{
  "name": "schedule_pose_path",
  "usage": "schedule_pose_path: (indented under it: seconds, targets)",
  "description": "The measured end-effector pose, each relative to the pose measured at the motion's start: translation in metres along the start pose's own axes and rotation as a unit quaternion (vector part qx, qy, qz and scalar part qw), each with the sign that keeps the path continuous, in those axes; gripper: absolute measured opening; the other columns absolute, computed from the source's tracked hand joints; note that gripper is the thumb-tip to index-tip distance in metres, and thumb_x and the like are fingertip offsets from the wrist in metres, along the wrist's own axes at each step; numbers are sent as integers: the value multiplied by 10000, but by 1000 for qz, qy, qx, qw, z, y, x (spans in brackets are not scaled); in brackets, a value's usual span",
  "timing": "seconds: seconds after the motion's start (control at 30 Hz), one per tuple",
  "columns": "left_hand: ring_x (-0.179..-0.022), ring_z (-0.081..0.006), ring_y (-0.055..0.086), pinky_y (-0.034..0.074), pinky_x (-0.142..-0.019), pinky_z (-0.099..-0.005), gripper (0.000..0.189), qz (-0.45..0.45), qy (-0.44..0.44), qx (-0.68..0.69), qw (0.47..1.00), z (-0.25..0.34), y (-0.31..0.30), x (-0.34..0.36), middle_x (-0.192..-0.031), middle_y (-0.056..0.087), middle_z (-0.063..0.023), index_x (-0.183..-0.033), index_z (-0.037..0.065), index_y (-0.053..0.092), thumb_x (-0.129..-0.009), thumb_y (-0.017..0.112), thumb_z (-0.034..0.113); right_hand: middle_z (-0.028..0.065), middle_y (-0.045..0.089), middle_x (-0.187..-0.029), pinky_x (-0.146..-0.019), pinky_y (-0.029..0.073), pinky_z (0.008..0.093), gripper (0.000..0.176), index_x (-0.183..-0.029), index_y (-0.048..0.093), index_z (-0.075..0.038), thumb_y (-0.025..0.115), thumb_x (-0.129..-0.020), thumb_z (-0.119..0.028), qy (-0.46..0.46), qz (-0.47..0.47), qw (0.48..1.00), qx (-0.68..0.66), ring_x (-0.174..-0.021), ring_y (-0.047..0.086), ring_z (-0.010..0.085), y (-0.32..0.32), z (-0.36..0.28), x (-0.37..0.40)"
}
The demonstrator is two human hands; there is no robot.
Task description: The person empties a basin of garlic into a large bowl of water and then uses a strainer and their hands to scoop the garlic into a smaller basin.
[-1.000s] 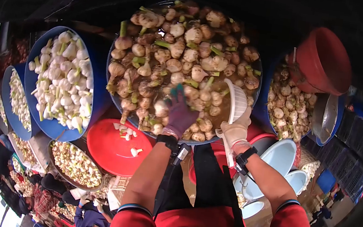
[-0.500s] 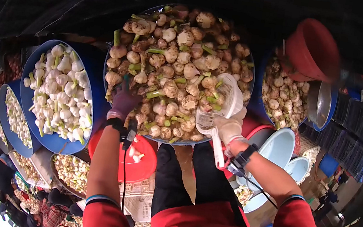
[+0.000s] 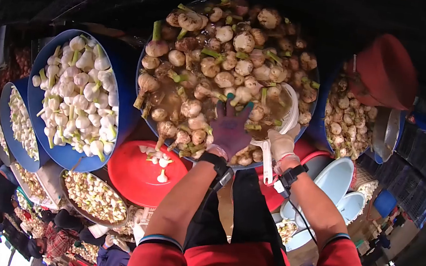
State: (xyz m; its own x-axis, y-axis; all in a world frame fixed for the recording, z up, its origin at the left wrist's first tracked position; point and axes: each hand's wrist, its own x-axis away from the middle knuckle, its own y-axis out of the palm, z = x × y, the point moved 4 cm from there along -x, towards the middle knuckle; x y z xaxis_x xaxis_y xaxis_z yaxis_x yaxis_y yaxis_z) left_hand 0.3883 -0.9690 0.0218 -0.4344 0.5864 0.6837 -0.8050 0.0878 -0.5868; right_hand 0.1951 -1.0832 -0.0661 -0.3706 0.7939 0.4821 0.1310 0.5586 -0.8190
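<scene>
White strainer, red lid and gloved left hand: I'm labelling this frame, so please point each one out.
white strainer (image 3: 293, 114), head view, on its curved white rim.
red lid (image 3: 130, 178), head view, on a bare part of its top.
left hand (image 3: 230, 127), head view, on the back of the purple glove.

I see the left hand (image 3: 229, 130) gloved purple with teal fingertips, the right hand (image 3: 281, 143) gloved cream, a white strainer (image 3: 290, 108), muddy-brown garlic (image 3: 245, 42) with green stalks, white garlic (image 3: 80, 92) in a blue tub (image 3: 123, 74), and a red lid (image 3: 130, 176).

Glossy red plastic lid (image 3: 134, 171); white plastic strainer (image 3: 287, 116); muddy garlic (image 3: 216, 68).
</scene>
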Motion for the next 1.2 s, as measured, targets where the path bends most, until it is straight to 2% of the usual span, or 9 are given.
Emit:
schedule_pose_path:
  seconds: [0.17,0.27,0.33,0.5,0.77,0.9,1.0,1.07,1.2]
  targets:
    - [-1314,-375,303,323,-1041,-457,618,138,177,160,961,-23,-23,31,-1378,370,-205,-1324,191,471,-732,648,176,250,632,-839,-758,482,460,204,-910,622,-39,603,-751,-166,-31,-51,995,85,-828,638,383,-8,-2,10]
    - [-1206,-399,420,352,-1021,-440,675,298,89,107,944,-87,-42,41,-1252,483,-194,-1317,60,444,-702,690,192,279,521,-1139,-903,439,366,933,-1364,213,41,719,-595,-113,50,-36,989,-135,-1053,537,394,-71,-69,54]
    - [-1163,-410,466,387,-996,-415,842,175,-94,193,961,-147,-36,26,-1242,502,-215,-1381,26,329,-667,731,216,228,456,-1260,-920,416,286,966,-1429,70,9,664,-670,-52,65,-91,982,-154,-1151,487,260,-67,-86,59]
    - [-1172,-382,487,408,-977,-397,1036,56,-43,308,949,-180,-17,-18,-1301,457,-270,-1447,26,147,-639,759,242,297,412,-1287,-1006,362,326,1008,-1428,68,40,680,-658,-179,204,-150,967,15,-1191,452,368,-42,-137,22]
    - [-1292,-430,337,291,-1064,-459,1074,-9,-109,218,970,-131,13,-26,-1357,356,-339,-1459,21,65,-645,694,333,328,341,-1347,-1015,349,334,1035,-1424,-25,55,653,-683,-194,-26,-96,995,-32,-1229,397,413,4,-86,10]
    - [-1348,-474,186,135,-1116,-519,1085,-3,-79,183,980,-112,19,-13,-1410,228,-367,-1460,35,91,-631,710,359,278,627,-924,-798,485,416,707,-1365,277,28,573,-757,-179,3,-129,991,43,-889,602,439,23,-72,2]
    - [-1350,-501,133,188,-1109,-507,1126,-38,-101,179,978,-96,7,-2,-1423,185,-367,-1469,86,77,-623,758,386,202,614,-688,-601,469,500,129,-793,570,-72,518,-805,-190,-342,-216,848,342,-674,638,353,17,-85,6]
    - [-1317,-549,163,185,-1103,-526,1075,-12,-65,182,981,-82,21,1,-1432,121,-377,-1469,114,128,-622,745,349,226,630,-747,-656,475,490,184,-893,611,-70,516,-807,-202,-331,-269,828,364,-716,630,386,26,-70,-2]
    - [-1333,-525,162,255,-1097,-454,959,76,-1,247,966,-54,27,19,-1445,23,-376,-1457,135,225,-658,737,273,259,638,-827,-785,479,417,328,-836,658,-11,525,-773,-304,-68,-262,952,140,-834,636,357,-9,-61,-10]
